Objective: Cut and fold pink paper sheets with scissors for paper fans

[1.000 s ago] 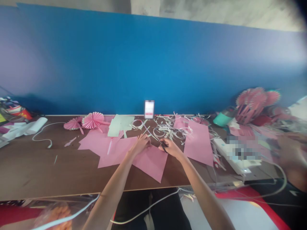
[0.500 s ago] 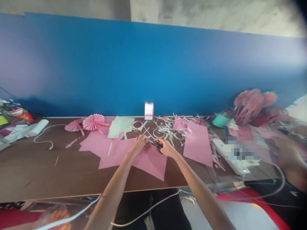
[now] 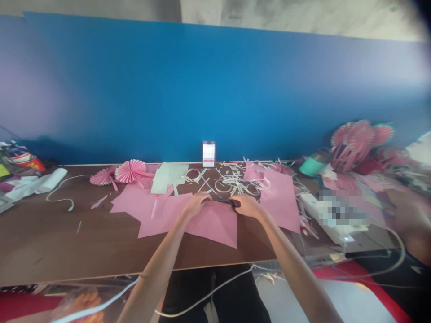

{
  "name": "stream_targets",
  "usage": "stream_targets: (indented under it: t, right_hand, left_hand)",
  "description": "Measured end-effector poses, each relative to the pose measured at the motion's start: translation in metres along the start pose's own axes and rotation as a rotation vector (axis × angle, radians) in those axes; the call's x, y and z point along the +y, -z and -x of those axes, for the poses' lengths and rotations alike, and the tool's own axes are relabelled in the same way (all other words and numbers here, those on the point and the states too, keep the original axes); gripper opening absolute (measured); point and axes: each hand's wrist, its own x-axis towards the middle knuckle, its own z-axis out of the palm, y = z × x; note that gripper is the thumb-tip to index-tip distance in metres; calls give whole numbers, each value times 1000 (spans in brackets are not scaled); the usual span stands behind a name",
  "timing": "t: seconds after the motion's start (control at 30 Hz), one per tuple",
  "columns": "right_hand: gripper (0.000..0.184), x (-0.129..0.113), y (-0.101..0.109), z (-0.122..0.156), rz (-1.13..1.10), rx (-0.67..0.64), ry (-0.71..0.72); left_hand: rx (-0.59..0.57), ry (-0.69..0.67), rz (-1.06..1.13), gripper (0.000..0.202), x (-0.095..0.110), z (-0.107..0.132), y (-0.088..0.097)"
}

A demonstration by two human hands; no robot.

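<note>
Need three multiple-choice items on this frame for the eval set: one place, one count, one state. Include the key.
1. Which hand holds the black scissors?
A. left hand
B. right hand
C. neither

2. How many pleated pink paper fans lie on the brown table, left of the sheets?
A. one
B. two
C. four

3. The pale paper strips are:
A. loose and tangled
B. tied in a bundle
C. inside a box

Key:
1. B: the scissors sit in that hand's grip, while the other hand is on the pink paper sheet.
2. B: two fans lie side by side near the table's back edge.
3. A: curled strips lie scattered in a heap, with no tie or box.
</note>
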Motion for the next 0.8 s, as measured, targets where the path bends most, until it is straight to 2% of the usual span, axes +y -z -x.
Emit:
stream_targets:
  t: [0.23,0.57,0.8]
  right_hand:
    - [39,-4,7,-7,81,-118,10]
    - [43,-4,5,-9,115,-135,11]
    - [40,-4,6,-11,113,-156,-2]
  left_hand:
    - [48,77,74,12,2,0,1]
    - [88,144,218,6,-2,0,0]
    - [132,153,212,6,-6,-2,-1]
